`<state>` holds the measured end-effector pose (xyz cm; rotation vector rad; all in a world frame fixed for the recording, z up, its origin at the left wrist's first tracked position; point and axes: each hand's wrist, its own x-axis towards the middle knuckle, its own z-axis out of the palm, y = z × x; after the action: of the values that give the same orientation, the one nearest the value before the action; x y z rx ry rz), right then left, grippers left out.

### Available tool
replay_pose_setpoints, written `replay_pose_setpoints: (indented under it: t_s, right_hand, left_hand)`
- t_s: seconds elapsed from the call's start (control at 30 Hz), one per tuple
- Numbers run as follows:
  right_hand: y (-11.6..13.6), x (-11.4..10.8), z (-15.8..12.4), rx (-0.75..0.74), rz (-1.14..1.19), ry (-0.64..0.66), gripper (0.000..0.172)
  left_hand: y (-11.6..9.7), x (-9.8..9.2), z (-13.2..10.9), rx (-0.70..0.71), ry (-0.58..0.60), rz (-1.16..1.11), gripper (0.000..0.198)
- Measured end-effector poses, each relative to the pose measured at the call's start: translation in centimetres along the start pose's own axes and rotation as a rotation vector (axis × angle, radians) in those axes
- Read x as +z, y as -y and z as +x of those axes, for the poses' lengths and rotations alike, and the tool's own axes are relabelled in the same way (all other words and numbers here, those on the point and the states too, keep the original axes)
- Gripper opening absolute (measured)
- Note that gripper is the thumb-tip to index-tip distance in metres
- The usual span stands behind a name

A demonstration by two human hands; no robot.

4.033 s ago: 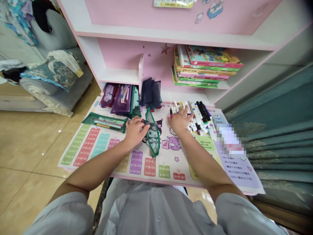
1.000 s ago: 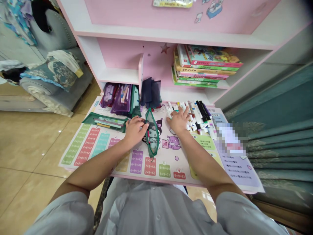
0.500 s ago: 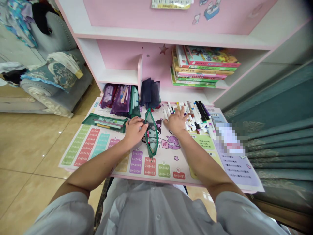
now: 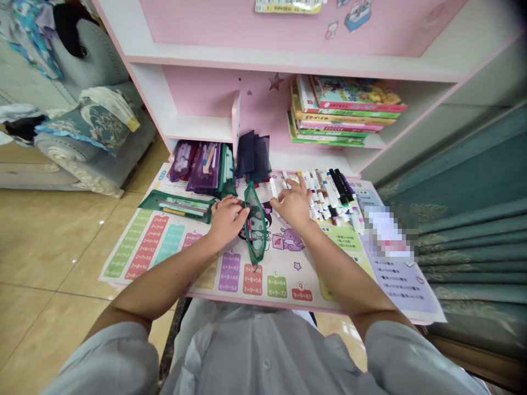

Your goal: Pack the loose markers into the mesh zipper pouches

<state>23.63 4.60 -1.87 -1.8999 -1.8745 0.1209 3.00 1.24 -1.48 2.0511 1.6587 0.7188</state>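
1. The left hand is on the middle of the surface. Its fingers are together, and the tips touch the left side of a green mesh pencil pouch. I cannot tell if they are clamped on the pouch.
2. The pouch lies long-ways on a multiplication mat, between the two hands. Its narrow end points to the person, and some thin item shows inside the mesh.
3. The right hand is just beside a group of marker pens. Its fingers are spread apart and clamp nothing that I can see.
4. The marker pens lie close together on the right part of the mat, below the shelf front.
5. On the left part of the mat lies a flat green pouch with pens in it. Behind it stand purple pouches and a dark blue mesh pouch.
6. A lilac paper sheet lies at the right edge of the surface, and one part of it is blurred.
7. Above, a stack of books lies on a white shelf of the pink desk unit.
8. In the room, a grey sofa with cloth on it stands on the left, on a beige tile floor. A teal curtain hangs on the right.
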Motion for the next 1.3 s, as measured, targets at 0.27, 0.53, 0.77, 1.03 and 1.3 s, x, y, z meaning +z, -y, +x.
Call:
replay_pose_setpoints:
  t_s: [0.27, 0.53, 0.77, 1.03, 1.3]
  right_hand:
    - [2.7, -2.3, -2.2, -0.134, 0.237, -0.024, 0.016]
    - [4.6, -2.6, -4.2, -0.200, 0.192, 0.147, 0.019]
    - [5.3, -2.2, -4.7, -0.195, 0.042, 0.285, 0.020]
    - [5.8, -1.5, -4.5, -0.170, -0.061, 0.463, 0.027]
    - [5.3, -1.3, -4.5, -0.189, -0.001, 0.432, 0.022]
  left_hand:
    - [-0.2, -0.1, -0.1, 0.004, -0.001, 0.002, 0.030]
    - [-0.4, -0.1, -0.1, 0.003, -0.011, 0.006, 0.030]
    - [-0.3, -0.1, -0.1, 0.011, -0.019, 0.008, 0.028]
    - [-0.4, -0.1, -0.1, 0.016, -0.015, 0.024, 0.027]
    - [-0.4, -0.2, -0.1, 0.015, -0.012, 0.029, 0.027]
